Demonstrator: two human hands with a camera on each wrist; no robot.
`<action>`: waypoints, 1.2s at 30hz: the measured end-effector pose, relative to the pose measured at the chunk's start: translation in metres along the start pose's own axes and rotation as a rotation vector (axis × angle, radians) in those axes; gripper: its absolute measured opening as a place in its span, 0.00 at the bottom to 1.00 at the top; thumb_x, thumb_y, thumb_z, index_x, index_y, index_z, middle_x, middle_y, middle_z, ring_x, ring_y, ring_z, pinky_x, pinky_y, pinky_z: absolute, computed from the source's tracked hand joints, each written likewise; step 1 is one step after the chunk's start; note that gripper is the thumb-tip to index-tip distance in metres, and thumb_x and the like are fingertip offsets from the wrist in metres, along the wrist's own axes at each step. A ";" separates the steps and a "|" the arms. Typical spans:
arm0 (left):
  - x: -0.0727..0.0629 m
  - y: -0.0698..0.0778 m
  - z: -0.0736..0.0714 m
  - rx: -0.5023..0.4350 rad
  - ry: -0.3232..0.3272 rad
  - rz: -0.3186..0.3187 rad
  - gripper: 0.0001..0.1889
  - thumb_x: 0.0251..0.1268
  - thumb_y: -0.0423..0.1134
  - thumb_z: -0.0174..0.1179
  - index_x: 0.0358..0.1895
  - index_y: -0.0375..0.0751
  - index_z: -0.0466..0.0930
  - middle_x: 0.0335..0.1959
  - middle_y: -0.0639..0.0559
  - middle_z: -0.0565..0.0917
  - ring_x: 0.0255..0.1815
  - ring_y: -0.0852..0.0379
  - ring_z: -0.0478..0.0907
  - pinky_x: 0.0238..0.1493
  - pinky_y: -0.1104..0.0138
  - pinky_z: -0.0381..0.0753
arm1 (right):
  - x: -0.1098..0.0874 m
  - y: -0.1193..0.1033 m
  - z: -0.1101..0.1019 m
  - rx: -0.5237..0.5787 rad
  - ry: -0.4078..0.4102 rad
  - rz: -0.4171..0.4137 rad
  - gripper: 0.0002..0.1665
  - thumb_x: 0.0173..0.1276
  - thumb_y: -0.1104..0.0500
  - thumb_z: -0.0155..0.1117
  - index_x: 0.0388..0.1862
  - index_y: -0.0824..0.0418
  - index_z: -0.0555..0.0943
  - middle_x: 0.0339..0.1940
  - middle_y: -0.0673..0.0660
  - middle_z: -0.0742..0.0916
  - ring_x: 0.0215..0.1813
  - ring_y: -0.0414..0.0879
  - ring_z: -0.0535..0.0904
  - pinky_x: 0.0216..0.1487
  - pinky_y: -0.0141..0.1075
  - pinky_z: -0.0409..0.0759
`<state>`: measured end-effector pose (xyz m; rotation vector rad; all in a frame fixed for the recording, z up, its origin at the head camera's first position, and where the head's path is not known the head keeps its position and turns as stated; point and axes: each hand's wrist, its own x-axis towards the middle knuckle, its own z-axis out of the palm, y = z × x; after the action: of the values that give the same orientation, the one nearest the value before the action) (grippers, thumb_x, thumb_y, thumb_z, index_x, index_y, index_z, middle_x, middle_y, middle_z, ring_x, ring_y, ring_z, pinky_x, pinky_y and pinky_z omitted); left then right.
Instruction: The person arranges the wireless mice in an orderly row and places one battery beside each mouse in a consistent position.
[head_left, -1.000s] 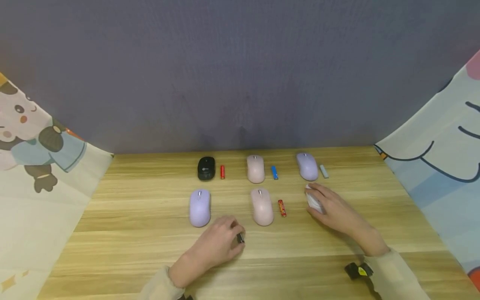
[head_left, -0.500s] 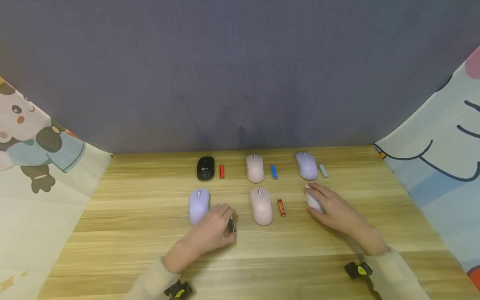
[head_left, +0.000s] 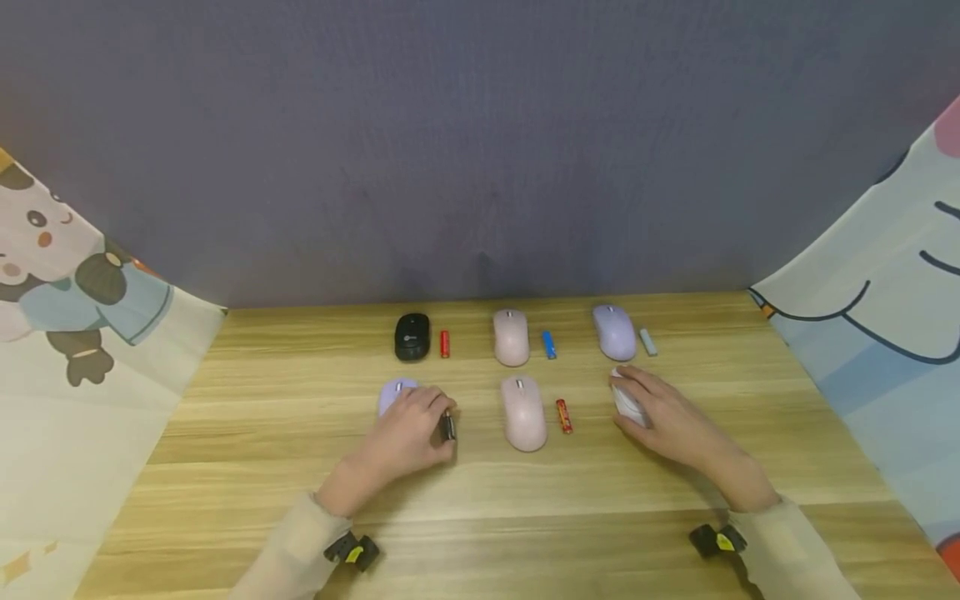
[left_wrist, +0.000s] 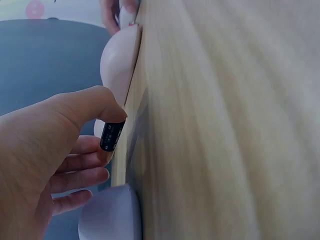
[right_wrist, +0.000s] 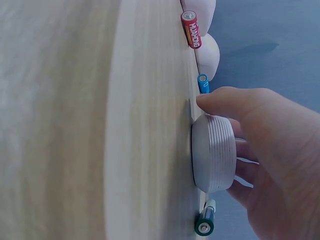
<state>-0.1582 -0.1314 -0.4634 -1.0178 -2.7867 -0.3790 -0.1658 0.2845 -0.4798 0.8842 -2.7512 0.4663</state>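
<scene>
Between its thumb and fingertips, my left hand (head_left: 405,433) pinches a black battery (left_wrist: 112,136) close over the table. This hand partly covers a purple computer mouse (head_left: 394,392) at the front left in the head view; the gap to the right of that mouse is where the battery is. My right hand (head_left: 671,421) holds a white mouse (right_wrist: 215,152) with ribbed sides at the front right, thumb on one side and fingers on the other. Next to the white mouse, a dark green battery (right_wrist: 204,224) shows in the right wrist view, hidden from the head camera.
A pink mouse (head_left: 523,414) and a red battery (head_left: 564,416) lie between the hands. Behind stand a black mouse (head_left: 412,337), another pink mouse (head_left: 512,337) and another purple mouse (head_left: 615,333), with red (head_left: 445,344), blue (head_left: 550,344) and grey batteries (head_left: 648,342) beside them.
My left hand has moved left and away from me with the black battery, now overlapping the front purple mouse in the head view. The right hand has stayed on the white mouse.
</scene>
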 end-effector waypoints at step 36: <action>0.010 -0.028 -0.006 -0.015 -0.170 -0.005 0.25 0.52 0.46 0.74 0.53 0.39 0.84 0.53 0.46 0.86 0.57 0.47 0.82 0.66 0.50 0.78 | -0.001 0.000 0.000 0.015 -0.029 0.032 0.35 0.63 0.59 0.76 0.67 0.69 0.76 0.68 0.71 0.78 0.66 0.69 0.76 0.63 0.65 0.79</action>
<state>-0.1842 -0.1475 -0.4609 -1.0947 -2.9408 -0.3283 -0.1646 0.2848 -0.4800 0.8583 -2.7950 0.4849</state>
